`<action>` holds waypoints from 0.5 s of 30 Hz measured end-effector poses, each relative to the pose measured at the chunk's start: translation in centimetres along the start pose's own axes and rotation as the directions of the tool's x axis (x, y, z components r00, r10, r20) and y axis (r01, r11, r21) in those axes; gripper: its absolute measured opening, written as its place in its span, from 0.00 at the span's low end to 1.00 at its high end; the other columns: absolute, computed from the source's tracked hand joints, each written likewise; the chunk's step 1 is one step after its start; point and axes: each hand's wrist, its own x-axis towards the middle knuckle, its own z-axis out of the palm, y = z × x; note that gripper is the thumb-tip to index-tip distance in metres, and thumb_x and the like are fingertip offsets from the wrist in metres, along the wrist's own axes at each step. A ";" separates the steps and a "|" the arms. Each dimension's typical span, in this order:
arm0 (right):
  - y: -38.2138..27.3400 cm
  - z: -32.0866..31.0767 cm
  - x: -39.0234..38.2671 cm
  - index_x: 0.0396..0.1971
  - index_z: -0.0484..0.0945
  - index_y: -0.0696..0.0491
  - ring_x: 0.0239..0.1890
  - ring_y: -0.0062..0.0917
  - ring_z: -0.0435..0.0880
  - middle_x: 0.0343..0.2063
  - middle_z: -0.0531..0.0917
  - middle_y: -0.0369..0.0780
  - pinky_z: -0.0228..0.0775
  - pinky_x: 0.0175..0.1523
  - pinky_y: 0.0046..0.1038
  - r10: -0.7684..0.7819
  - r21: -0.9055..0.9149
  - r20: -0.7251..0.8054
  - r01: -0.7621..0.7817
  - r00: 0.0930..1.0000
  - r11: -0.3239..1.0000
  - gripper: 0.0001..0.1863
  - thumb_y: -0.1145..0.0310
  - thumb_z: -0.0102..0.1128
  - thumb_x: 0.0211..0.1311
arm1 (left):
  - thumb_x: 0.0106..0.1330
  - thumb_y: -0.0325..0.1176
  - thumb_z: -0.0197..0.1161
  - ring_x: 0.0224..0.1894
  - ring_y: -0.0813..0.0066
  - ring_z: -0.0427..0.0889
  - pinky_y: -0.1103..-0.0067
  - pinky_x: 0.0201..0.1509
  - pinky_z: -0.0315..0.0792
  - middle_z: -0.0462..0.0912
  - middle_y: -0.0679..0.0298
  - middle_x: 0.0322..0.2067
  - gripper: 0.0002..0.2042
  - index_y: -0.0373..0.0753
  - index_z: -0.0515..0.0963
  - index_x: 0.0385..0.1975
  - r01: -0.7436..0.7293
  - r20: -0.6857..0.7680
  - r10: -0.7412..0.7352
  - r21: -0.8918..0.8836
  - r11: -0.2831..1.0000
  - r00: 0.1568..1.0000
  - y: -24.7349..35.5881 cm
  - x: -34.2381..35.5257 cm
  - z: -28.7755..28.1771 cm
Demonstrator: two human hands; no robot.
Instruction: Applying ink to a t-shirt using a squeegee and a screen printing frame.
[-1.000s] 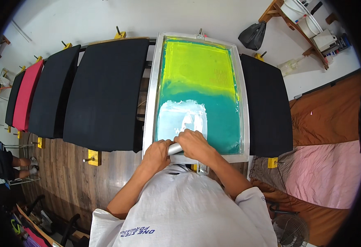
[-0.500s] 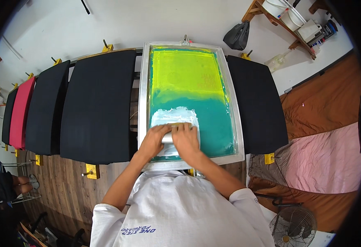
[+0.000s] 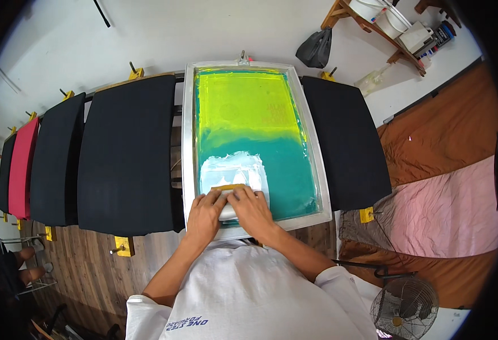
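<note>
A screen-printing frame with a metal rim lies in front of me, its mesh yellow-green at the far end and teal nearer. White ink is spread in a patch on the near left part of the mesh. Across its near end sits a squeegee with a yellowish strip and a pale handle. My left hand is closed round the squeegee's left part. Beside it, my right hand grips the same tool, the fingers bent over its top. Both palms hide much of the handle.
Black padded boards and a pink one stand left of the frame; another black board adjoins it on the right. Brown and pink cloth hangs further right, above a fan. A person's legs show at far left.
Both hands have drawn the squeegee toward me, down the near left part of the mesh. More streaked white ink shows beyond it. The whole view has shifted slightly.
</note>
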 end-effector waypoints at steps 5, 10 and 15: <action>2.2 1.1 -1.8 0.52 0.74 0.58 0.58 0.40 0.71 0.57 0.73 0.46 0.67 0.56 0.39 0.085 0.145 -0.110 -0.068 0.990 0.987 0.27 0.82 0.59 0.46 | 0.63 0.25 0.53 0.63 0.53 0.73 0.63 0.70 0.61 0.76 0.48 0.58 0.20 0.34 0.75 0.57 -0.095 0.007 0.096 0.198 0.976 0.995 1.5 1.7 1.4; 2.7 3.1 -3.3 0.52 0.74 0.58 0.57 0.40 0.72 0.55 0.74 0.45 0.68 0.55 0.38 0.084 0.188 -0.167 -0.052 0.982 0.981 0.26 0.83 0.57 0.47 | 0.64 0.26 0.54 0.65 0.55 0.70 0.62 0.72 0.58 0.74 0.48 0.60 0.22 0.34 0.73 0.60 -0.146 0.080 0.127 0.332 0.932 0.989 1.6 0.0 3.4; 2.2 1.3 -4.2 0.48 0.75 0.58 0.52 0.40 0.73 0.50 0.74 0.44 0.68 0.51 0.40 0.094 0.240 -0.055 -0.078 0.994 0.968 0.23 0.84 0.56 0.47 | 0.57 0.20 0.55 0.64 0.56 0.70 0.61 0.73 0.56 0.74 0.51 0.59 0.26 0.36 0.74 0.60 -0.113 0.101 0.091 0.237 0.965 0.991 2.6 -0.6 3.2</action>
